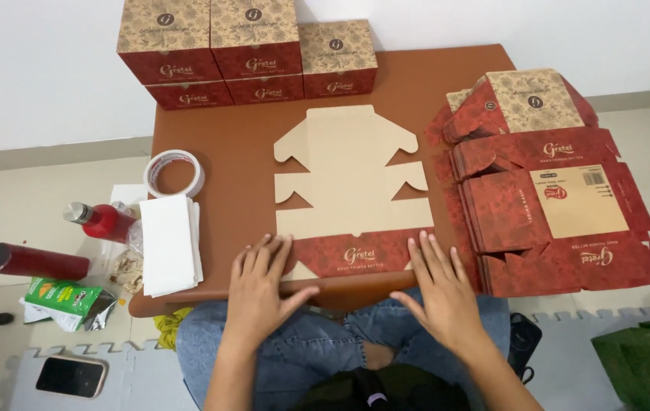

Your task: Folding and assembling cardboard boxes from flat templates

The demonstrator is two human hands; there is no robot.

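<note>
With both hands open and flat, the left hand [258,285] and right hand [440,288] press the red front flap of the unfolded box blank [349,190] lying mid-tabletop [233,144] at the near edge; the crease likely folds cleanest under even pressure.

We see five assembled red-and-tan patterned boxes [245,49] at the brown tabletop's [241,144] far edge, a white tape roll [175,173], white folded paper [169,243], and a black phone [71,376] on the floor.
</note>
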